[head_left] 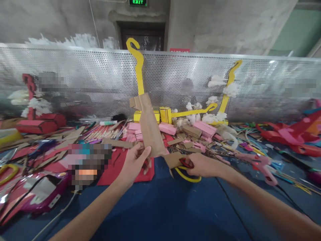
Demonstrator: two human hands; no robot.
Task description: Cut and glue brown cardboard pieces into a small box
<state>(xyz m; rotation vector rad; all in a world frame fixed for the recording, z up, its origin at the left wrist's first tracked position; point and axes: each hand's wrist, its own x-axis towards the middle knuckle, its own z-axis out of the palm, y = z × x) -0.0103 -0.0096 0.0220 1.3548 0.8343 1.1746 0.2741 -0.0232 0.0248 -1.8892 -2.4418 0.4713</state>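
Observation:
My left hand (pixel 136 164) pinches the lower left edge of a long brown cardboard piece (pixel 152 130), held tilted above the table. A bent flap (pixel 173 160) continues from its lower right end. My right hand (pixel 200 164) is closed at that flap, with a small dark red object (pixel 186 163) at its fingertips, too small to name. Beneath the right hand a yellow loop (pixel 188 176) shows in part. Behind the cardboard rises a yellow hook-shaped strip (pixel 139 70); its lower end is hidden. A yellow box (pixel 138 116) shows on both sides of the cardboard.
A pink glue gun (pixel 260 165) lies at right with its cord. Red sheet (pixel 112 167), pink blocks (pixel 204 129) and cardboard scraps cover the table's middle. Another yellow hooked strip (pixel 227 90) stands at right, a red one (pixel 31 97) at left. A perforated metal panel (pixel 100 80) borders the back.

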